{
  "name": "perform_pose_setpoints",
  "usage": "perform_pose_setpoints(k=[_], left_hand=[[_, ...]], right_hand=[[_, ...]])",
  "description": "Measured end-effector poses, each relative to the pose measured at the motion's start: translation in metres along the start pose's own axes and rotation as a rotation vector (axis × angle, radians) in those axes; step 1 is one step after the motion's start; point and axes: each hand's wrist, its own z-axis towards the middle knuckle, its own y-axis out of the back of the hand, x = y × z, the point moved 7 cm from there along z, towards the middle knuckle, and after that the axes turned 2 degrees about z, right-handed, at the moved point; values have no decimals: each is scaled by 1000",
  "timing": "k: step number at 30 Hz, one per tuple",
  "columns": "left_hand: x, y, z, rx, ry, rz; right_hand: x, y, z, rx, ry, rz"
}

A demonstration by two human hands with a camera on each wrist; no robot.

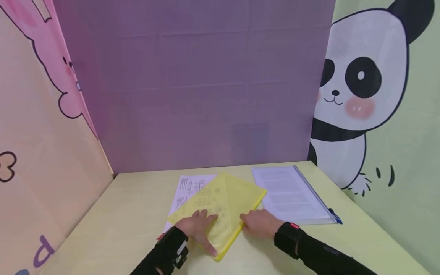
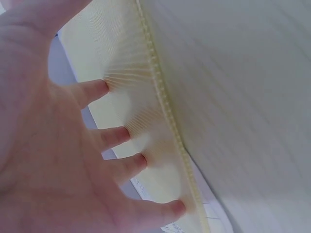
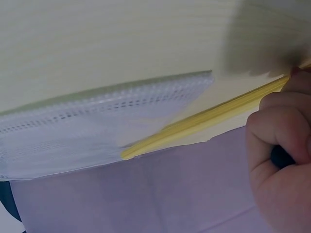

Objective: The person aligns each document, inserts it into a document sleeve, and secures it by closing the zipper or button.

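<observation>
A yellow see-through document pouch [image 1: 237, 191] lies at a slant on the table, with printed sheets faintly visible through it. My left hand [image 1: 199, 227] rests on its near left part, fingers spread and thumb by the near corner. In the left wrist view, the fingertips [image 2: 119, 135] press into the pouch's ribbed surface beside its corded edge. My right hand [image 1: 259, 221] pinches the yellow strip [image 3: 214, 114] along the pouch's right edge, with the fingers curled. A printed white sheet [image 1: 187, 189] shows from under the pouch's left side.
To the right lies a clear mesh pouch [image 1: 288, 194] of printed pages, with a blue edge and a blue pull [image 1: 335, 215]. Its near left corner is close to my right hand. A purple backdrop [image 1: 206, 95] stands behind the pale table [image 1: 130, 214], with printed side panels left and right.
</observation>
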Motion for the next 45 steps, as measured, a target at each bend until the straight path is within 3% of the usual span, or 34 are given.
perform_pose_setpoints(k=[8, 20, 27, 37, 45], left_hand=[[1, -3, 1, 18, 2, 31], [-1, 0, 0, 22, 11, 59], [3, 0, -1, 52, -2, 57], [4, 1, -1, 50, -20, 79], [3, 2, -2, 41, -15, 69]], right_hand=[[-1, -1, -2, 32, -16, 25], [-24, 0, 1, -29, -86, 5], [-18, -1, -3, 11, -78, 30], [-14, 2, -9, 0, -65, 38], [-31, -1, -6, -15, -130, 29]])
